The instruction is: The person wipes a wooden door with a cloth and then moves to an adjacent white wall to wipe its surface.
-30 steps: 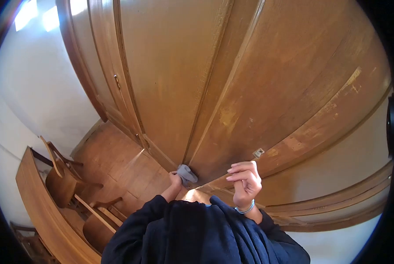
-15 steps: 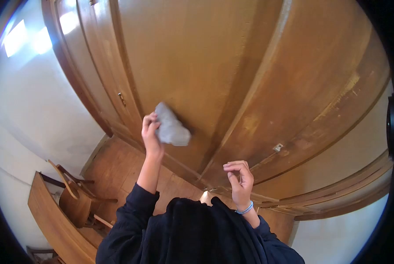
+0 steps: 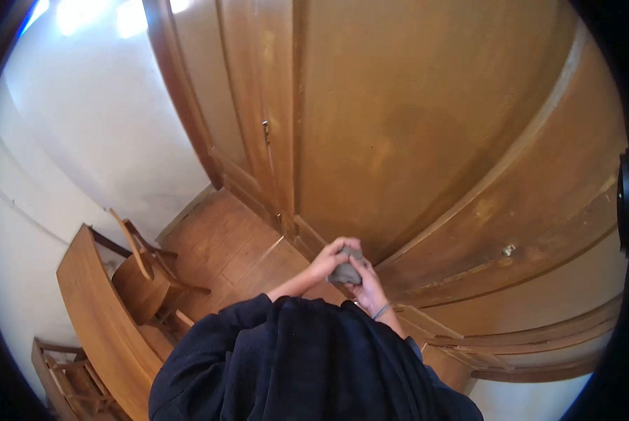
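A grey cloth [image 3: 345,272] is bunched between my two hands, low in front of my chest. My left hand [image 3: 332,258] wraps its fingers over the cloth from the left and top. From the right, my right hand [image 3: 367,279] closes on the same cloth, a bluish band round its wrist. Beyond both hands stands a large brown wooden cabinet door [image 3: 412,133], with a visible gap between it and the cloth. Part of the cloth is hidden behind my fingers.
To the left is a wooden chair [image 3: 142,281] beside a wooden table [image 3: 104,316]. Another chair [image 3: 83,382] stands at the lower left. A metal handle [image 3: 266,132] sits on the neighbouring door, and a small metal lock plate [image 3: 509,250] is at the right. Tiled floor [image 3: 223,245] lies below.
The cloth has left the door's surface and come down toward my body. My right hand has joined my left on it, and the cloth is now bunched. My view has turned left.
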`<act>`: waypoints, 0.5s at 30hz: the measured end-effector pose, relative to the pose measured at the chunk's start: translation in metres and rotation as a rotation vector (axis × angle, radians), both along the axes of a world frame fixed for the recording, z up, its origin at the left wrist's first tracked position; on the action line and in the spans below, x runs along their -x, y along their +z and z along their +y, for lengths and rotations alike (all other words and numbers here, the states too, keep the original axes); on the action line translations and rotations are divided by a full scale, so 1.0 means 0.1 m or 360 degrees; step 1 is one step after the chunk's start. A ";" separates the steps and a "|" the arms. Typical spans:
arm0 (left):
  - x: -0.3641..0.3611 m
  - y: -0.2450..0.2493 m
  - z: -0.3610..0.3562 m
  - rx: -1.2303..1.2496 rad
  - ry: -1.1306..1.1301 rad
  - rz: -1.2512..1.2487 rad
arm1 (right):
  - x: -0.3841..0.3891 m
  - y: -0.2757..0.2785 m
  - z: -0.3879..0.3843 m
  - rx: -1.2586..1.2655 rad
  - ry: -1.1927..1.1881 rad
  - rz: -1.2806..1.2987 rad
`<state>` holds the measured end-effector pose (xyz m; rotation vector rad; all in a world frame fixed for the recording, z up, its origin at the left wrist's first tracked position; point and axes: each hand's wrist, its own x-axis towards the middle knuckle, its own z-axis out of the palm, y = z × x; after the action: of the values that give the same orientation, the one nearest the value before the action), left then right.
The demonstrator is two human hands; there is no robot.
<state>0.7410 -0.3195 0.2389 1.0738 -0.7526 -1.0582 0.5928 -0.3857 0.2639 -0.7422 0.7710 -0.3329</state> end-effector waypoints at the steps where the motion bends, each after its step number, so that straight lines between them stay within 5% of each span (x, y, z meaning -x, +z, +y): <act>1: -0.13 0.28 0.07 0.0077 -0.0112 -0.0054 | -0.08 0.21 -0.01 -0.0062 0.0026 -0.0061; 3: -0.31 0.97 0.27 0.0225 -0.0157 -0.0070 | -0.27 0.38 -0.12 0.0052 0.0054 -0.0232; 7: -0.39 1.84 0.74 0.0587 0.0018 0.0097 | -0.46 1.63 -0.11 0.0820 -0.0377 -0.0671; 11: -0.52 1.68 1.01 0.0435 0.0461 -0.0227 | -0.32 2.31 -0.48 0.1839 -0.1471 -0.1088; 12: -0.56 1.56 1.07 0.0338 0.0518 -0.0153 | -0.31 2.40 -0.56 0.1790 -0.1632 -0.1346; 14: -0.70 1.28 1.17 0.0146 0.0622 0.0002 | -0.37 2.28 -0.88 0.2194 -0.1653 -0.1196; 15: -0.76 1.17 1.17 0.0099 0.0693 0.0020 | -0.52 2.33 -0.86 0.2319 -0.1494 -0.0763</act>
<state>0.8173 -0.2026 0.3559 1.1132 -0.5056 -0.6650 0.6444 -0.4716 0.4966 -1.5116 0.2488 -1.9749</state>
